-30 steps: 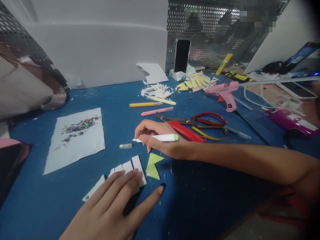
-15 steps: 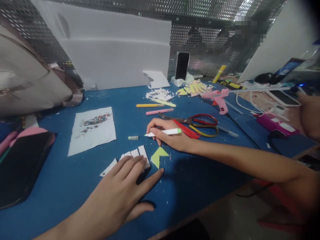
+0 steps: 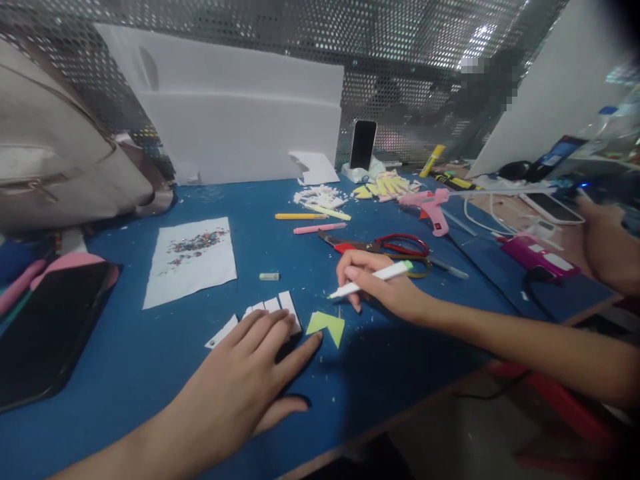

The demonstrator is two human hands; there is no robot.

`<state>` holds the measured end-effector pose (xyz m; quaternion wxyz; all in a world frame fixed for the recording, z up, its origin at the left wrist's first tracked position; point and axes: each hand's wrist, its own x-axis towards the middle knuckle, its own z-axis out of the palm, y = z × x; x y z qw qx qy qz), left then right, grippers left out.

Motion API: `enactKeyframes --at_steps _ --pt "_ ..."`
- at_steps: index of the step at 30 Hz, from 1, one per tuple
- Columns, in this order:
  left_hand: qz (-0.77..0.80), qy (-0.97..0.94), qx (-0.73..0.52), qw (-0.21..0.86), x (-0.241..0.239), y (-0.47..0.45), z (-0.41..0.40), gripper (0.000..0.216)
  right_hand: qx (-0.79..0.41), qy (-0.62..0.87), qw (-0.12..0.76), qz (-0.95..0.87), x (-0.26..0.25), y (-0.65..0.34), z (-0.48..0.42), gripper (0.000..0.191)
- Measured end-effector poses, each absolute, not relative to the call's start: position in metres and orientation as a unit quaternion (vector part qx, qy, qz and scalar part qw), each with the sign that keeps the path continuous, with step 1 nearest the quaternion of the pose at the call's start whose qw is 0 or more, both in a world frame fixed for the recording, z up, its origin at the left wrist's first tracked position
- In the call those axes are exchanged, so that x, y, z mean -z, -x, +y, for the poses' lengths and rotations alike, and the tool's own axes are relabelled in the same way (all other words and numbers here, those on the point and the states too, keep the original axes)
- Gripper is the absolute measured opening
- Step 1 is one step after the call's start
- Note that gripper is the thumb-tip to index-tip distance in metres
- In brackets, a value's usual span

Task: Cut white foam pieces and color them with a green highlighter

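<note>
My right hand grips a white marker with a green end, its tip pointing left and down. Just below that tip lies a light green notched piece of paper or card on the blue table. My left hand rests flat with fingers spread, partly covering several white cut pieces. Its index fingertip touches or nearly touches the green piece's lower edge; I cannot tell which. A small marker cap lies behind the white pieces.
Red-handled scissors lie behind my right hand. Orange and pink markers, a pink glue gun, white scraps and a sheet with glitter-like bits are around. A black phone-like slab sits left; another person's arm shows right.
My right hand has moved right and toward me with the marker, away from the cap. The green piece has turned, its notch now facing me. My left hand stays nearly in place.
</note>
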<state>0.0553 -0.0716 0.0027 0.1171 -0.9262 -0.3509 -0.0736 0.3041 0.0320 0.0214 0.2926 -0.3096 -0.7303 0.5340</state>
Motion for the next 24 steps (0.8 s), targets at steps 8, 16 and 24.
enactKeyframes --at_steps 8,16,24 --pt "-0.339 0.93 0.069 0.121 -0.005 -0.055 -0.068 0.065 -0.57 0.287 0.269 -0.721 -0.008 -0.278 0.049 0.034" --pt "-0.327 0.931 0.094 0.132 0.003 -0.049 -0.064 0.066 -0.553 0.29 0.222 -0.749 -0.008 -0.276 0.051 0.033" --pt "-0.31 0.934 0.12 0.131 0.017 -0.041 -0.059 0.079 -0.543 0.247 0.216 -0.773 -0.01 -0.276 0.052 0.034"
